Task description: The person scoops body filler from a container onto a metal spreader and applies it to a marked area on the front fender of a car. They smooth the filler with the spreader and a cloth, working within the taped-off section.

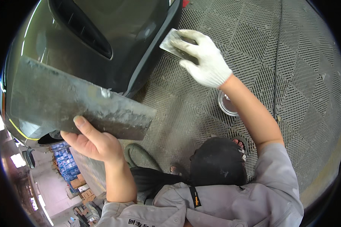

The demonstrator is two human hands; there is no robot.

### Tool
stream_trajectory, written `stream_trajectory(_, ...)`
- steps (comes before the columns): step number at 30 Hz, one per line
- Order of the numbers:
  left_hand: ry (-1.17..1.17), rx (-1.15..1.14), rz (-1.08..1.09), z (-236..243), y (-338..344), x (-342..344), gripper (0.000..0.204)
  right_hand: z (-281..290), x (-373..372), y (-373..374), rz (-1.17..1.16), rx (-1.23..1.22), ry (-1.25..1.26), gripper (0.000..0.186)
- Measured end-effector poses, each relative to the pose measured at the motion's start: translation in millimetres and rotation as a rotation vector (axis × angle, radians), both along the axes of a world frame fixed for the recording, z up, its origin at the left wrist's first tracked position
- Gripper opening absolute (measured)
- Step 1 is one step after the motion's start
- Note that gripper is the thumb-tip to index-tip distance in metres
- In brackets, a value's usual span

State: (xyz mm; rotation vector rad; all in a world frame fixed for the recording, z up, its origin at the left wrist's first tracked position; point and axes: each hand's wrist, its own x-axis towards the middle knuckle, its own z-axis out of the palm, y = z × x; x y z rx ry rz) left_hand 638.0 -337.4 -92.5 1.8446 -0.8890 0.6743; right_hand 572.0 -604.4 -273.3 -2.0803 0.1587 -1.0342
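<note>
My bare left hand [100, 143] grips a wide, flat metal mixing board [60, 94] by its near edge, the thumb lying on top. Pale smears streak the board's surface, and a small grey dab of paste [106, 92] sits at its far edge. In a white knit glove, my right hand [207, 60] is closed around a putty spreader [169, 41] with a smeared, pale blade. That blade is beside the lower edge of a dark car bumper [138, 32]; whether they touch I cannot tell. A light patch [149, 29] marks the bumper's surface.
Beneath my right forearm, a round open tin [221, 103] stands on the grey grated floor [246, 49]. A dark cable [277, 68] runs along the floor to the right. My dark-clad knee [218, 162] is close below. Blue stacked packages [66, 160] and cardboard boxes [77, 182] stand at the lower left.
</note>
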Motion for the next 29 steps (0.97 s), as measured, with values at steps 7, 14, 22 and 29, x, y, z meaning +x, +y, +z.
stream_trajectory(7,-0.037,-0.090,0.074,-4.0,18.9,-28.3,0.035,-37.1,78.6,15.0,-0.177,-0.133,-0.127,0.053)
stream_trajectory(14,-0.038,-0.068,0.128,-1.7,25.7,-38.8,0.037,-41.3,101.8,19.8,-0.231,-0.116,-0.171,0.055)
stream_trajectory(22,-0.046,-0.065,0.180,-0.6,33.8,-44.5,0.037,-46.4,107.9,23.2,-0.250,-0.150,-0.154,0.058)
stream_trajectory(29,-0.012,-0.087,0.159,-3.4,37.9,-45.9,0.039,-43.0,104.0,24.0,-0.251,-0.149,-0.201,0.058)
